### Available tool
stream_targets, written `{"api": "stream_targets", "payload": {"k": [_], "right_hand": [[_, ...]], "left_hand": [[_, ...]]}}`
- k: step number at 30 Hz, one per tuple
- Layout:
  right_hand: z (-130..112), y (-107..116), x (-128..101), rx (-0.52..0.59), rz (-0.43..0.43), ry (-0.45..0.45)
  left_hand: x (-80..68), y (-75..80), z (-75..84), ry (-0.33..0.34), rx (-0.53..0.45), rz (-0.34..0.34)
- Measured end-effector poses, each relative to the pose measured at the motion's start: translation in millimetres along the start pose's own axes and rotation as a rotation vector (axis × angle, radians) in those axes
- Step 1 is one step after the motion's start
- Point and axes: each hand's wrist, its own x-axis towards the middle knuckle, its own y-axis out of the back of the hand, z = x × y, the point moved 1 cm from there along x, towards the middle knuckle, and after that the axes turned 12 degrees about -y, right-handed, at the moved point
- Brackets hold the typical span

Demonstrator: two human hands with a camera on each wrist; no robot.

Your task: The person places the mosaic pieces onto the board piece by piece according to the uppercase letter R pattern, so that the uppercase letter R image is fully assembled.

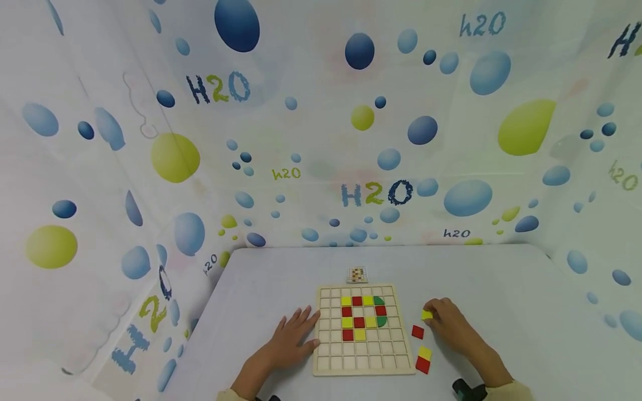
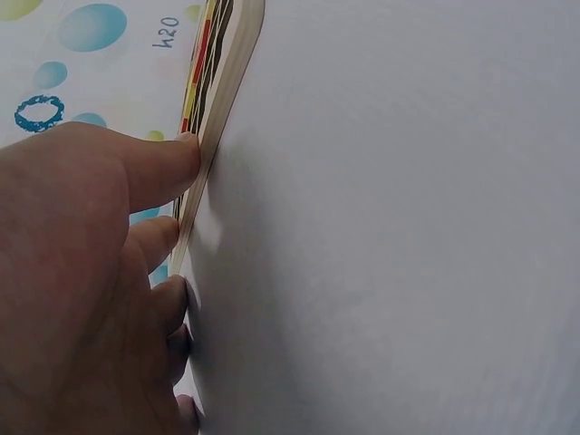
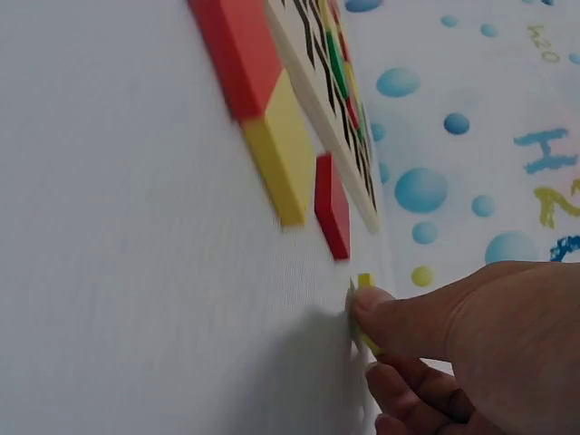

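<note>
R hand (image 1: 448, 320) pinches small yellow square tile (image 1: 427, 315) just right of wooden grid board (image 1: 362, 365); L hand (image 1: 291, 337), fingers flat, presses board's left edge.

— Where does the head view sit?

— Above, looking forward and down over my table (image 1: 501, 289); the grid board (image 1: 362, 367) lies near the lower edge.

— And the wrists?

— Both low and close. The left wrist view grazes the board's edge (image 2: 231, 63); the right one sees the board (image 3: 299, 54) from the other side. All three share it.
</note>
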Motion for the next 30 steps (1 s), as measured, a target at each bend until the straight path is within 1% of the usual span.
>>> {"api": "stream_targets", "payload": {"k": [2,5,7,10,12,15,19,22,30], "right_hand": [[-11.0,-6.4,0.9,0.007,0.012,-0.013],[-37.3,-17.8,-3.4,0.024,0.011,0.014],[-57.3,-27.0,-10.2,0.035,-0.005,0.074],[-85.2,-40.9,-22.5,0.055,-0.042,0.193],[-100.4,-50.1,-29.5,0.057,-0.072,0.268],[-117.4,-62.2,-36.4,0.05,-0.124,0.349],[-128.3,-74.7,-42.0,-0.014,-0.164,0.403],[-129.5,-80.3,-44.2,-0.059,-0.165,0.421],[-129.4,-78.8,-43.7,-0.072,-0.185,0.445]], "left_hand": [[0.0,-0.7,-0.8,0.005,0.004,-0.005],[-0.9,-0.4,-0.8,0.016,0.002,-0.008],[-1.8,0.2,-0.5,0.021,-0.001,-0.009],[-3.0,0.8,-0.2,0.016,-0.008,-0.009],[-3.0,0.6,-0.4,0.013,-0.008,-0.01],[-2.4,-0.3,-0.9,0.009,-0.005,-0.01],[-1.3,-1.1,-0.9,-0.005,-0.007,-0.006],[-0.8,-0.4,0.1,-0.015,-0.006,-0.002],[-2.1,3.3,3.6,-0.017,-0.013,0.01]]}}
